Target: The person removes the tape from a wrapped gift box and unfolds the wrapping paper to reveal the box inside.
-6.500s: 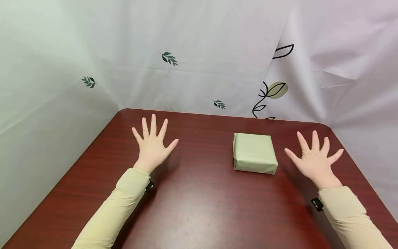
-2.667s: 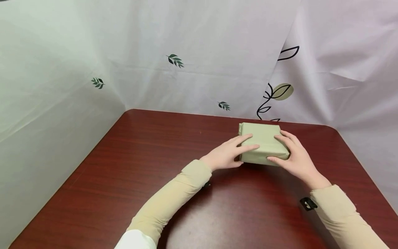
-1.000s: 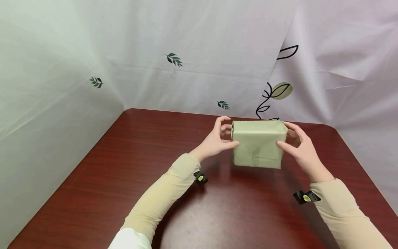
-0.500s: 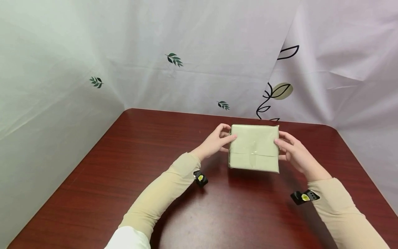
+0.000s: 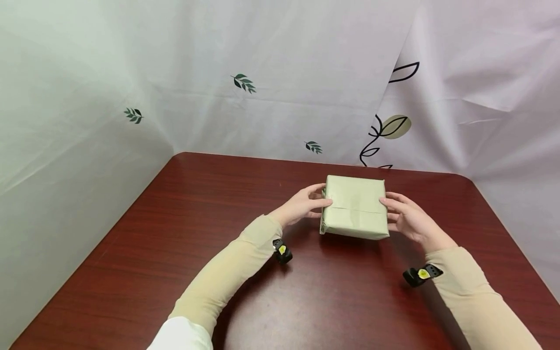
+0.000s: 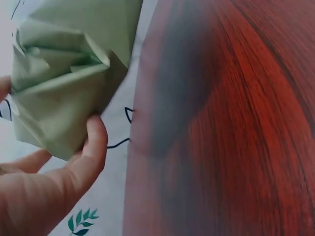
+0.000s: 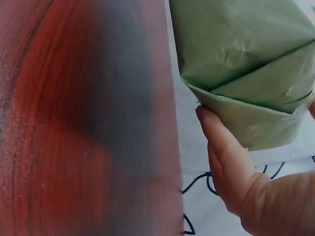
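Observation:
A boxy package (image 5: 356, 197) wrapped in pale green paper is held between both hands near the back of the table, its taped seam side facing up toward the head camera. The left hand (image 5: 299, 205) grips its left end, thumb on the upper face. On the right end, the right hand (image 5: 413, 221) does the same, with its other fingers partly hidden behind. Crumpled folds on the package (image 6: 59, 93) show in the left wrist view. In the right wrist view, the package's end (image 7: 261, 93) has overlapping paper flaps. Whether its underside touches the table cannot be told.
The reddish-brown wooden table (image 5: 271, 301) spreads around the hands, with rounded far corners. Pale cloth (image 5: 280, 121) with leaf prints hangs behind and along the sides. A black strap device (image 5: 282, 251) sits on the left wrist, another (image 5: 422, 275) on the right.
Both hands came inward from lying spread apart and took hold of the package. They turned it so its seam side shows; over the last second it tipped back from upright, seam face up.

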